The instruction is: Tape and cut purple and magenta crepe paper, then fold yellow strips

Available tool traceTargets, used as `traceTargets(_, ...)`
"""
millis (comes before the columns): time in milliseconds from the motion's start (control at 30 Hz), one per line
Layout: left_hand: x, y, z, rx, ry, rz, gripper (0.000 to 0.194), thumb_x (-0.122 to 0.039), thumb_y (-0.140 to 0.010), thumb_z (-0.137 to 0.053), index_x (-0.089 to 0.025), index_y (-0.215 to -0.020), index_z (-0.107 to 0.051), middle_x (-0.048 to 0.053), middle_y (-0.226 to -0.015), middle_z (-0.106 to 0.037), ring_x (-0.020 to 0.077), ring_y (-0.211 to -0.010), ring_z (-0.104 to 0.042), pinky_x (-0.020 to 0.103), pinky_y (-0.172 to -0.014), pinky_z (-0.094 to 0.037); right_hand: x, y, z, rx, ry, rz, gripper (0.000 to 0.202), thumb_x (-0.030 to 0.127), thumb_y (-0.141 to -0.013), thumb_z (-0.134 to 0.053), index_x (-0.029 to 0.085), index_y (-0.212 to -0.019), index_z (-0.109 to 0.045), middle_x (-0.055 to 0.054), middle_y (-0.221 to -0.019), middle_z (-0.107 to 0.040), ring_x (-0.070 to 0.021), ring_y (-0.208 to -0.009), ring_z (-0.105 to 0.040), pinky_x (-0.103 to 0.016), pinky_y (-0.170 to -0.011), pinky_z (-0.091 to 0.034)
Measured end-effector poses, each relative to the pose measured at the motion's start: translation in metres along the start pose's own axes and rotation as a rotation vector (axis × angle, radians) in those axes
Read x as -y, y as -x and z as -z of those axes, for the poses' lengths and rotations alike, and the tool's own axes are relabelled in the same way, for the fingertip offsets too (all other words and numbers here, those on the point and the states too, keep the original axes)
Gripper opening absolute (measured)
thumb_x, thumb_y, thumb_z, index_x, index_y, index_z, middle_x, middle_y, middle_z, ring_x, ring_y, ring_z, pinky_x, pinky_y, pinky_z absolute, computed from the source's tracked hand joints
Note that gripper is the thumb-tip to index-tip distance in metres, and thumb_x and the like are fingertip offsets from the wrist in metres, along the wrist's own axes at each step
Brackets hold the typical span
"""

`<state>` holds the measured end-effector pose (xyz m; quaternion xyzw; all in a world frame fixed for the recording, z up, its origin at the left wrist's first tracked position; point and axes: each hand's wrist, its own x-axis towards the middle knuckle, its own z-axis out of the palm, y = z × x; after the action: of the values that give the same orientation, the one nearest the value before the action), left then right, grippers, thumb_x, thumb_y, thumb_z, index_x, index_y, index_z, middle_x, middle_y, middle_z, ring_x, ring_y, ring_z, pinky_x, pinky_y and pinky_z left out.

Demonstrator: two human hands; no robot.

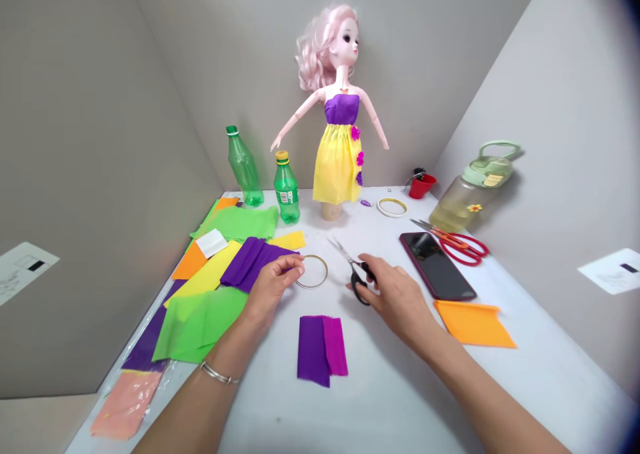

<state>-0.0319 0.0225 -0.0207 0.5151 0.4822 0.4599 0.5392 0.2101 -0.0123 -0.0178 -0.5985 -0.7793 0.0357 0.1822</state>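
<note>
My left hand (pixel 277 282) pinches the left edge of a thin yellowish ring (pixel 327 275), which looks like a narrow roll of tape. Its fingertips partly cover the ring. In my right hand (pixel 395 291) is a pair of small scissors (pixel 356 282) with black handles, the blades pointing away and to the left. Between my forearms lie a purple crepe paper piece (pixel 313 351) and a magenta piece (pixel 336 347), overlapping on the white table (pixel 300 417). Folded purple crepe paper (pixel 247 264) sits just behind my left hand.
A doll (pixel 336 164) in a yellow skirt stands at the back, beside green bottles (pixel 287 194). Green paper (pixel 200 324) and other sheets cover the left side. To the right are a phone (pixel 437 267), red-handled scissors (pixel 465 249), orange paper (pixel 473 324), a water bottle (pixel 457 201) and a white roll (pixel 393 207).
</note>
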Motion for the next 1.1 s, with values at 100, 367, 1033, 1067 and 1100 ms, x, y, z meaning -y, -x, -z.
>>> traceTargets(100,-0.001,0.001,0.001,0.110,-0.147,-0.020,0.013,-0.032,-0.071,-0.072,-0.019,-0.075,-0.070,0.003,-0.087,-0.066,0.0174,-0.077,-0.056,0.027,-0.072,-0.041,-0.017,-0.003,-0.006,0.002,0.099,-0.106,0.025,0.022,-0.088,-0.061,0.018,-0.111,-0.053,-0.010,-0.099,-0.061,-0.0263,-0.085,-0.059,-0.032,-0.064,-0.040)
traceTargets(367,-0.005,0.011,-0.008,0.306,-0.389,-0.097,0.007,-0.026,-0.076,-0.067,-0.020,-0.075,-0.072,0.002,-0.082,-0.063,0.0170,-0.077,-0.052,0.026,-0.070,-0.037,-0.012,-0.004,0.000,0.051,-0.109,-0.034,0.012,0.019,-0.095,-0.050,0.020,-0.095,-0.063,-0.006,-0.098,-0.061,-0.0191,-0.085,-0.060,-0.029,-0.071,-0.044)
traceTargets(1033,-0.009,0.016,-0.016,0.296,-0.430,-0.122,0.007,-0.018,-0.076,-0.065,-0.021,-0.075,-0.071,0.002,-0.085,-0.064,0.0190,-0.084,-0.058,0.028,-0.075,-0.039,0.041,0.001,-0.003,0.104,-0.638,-0.035,0.010,0.019,-0.085,-0.059,0.021,-0.078,-0.066,-0.002,-0.081,-0.061,-0.0178,-0.078,-0.057,-0.030,-0.071,-0.042)
traceTargets(1067,-0.009,0.016,-0.016,0.299,-0.430,-0.122,0.007,-0.018,-0.076,-0.065,-0.021,-0.075,-0.071,0.002,-0.085,-0.064,0.0189,-0.084,-0.058,0.028,-0.075,-0.039,0.042,0.001,-0.003,0.101,-0.632,-0.032,0.011,0.018,-0.085,-0.059,0.021,-0.076,-0.065,-0.002,-0.081,-0.061,-0.0178,-0.078,-0.056,-0.030,-0.071,-0.042)
traceTargets(1100,-0.009,0.016,-0.016,0.300,-0.431,-0.122,0.007,-0.018,-0.076,-0.065,-0.021,-0.075,-0.071,0.002,-0.085,-0.064,0.0190,-0.084,-0.058,0.028,-0.075,-0.039,0.043,0.001,-0.003,0.098,-0.630,-0.027,0.012,0.017,-0.085,-0.058,0.021,-0.075,-0.065,-0.002,-0.080,-0.060,-0.0177,-0.077,-0.056,-0.030,-0.071,-0.042)
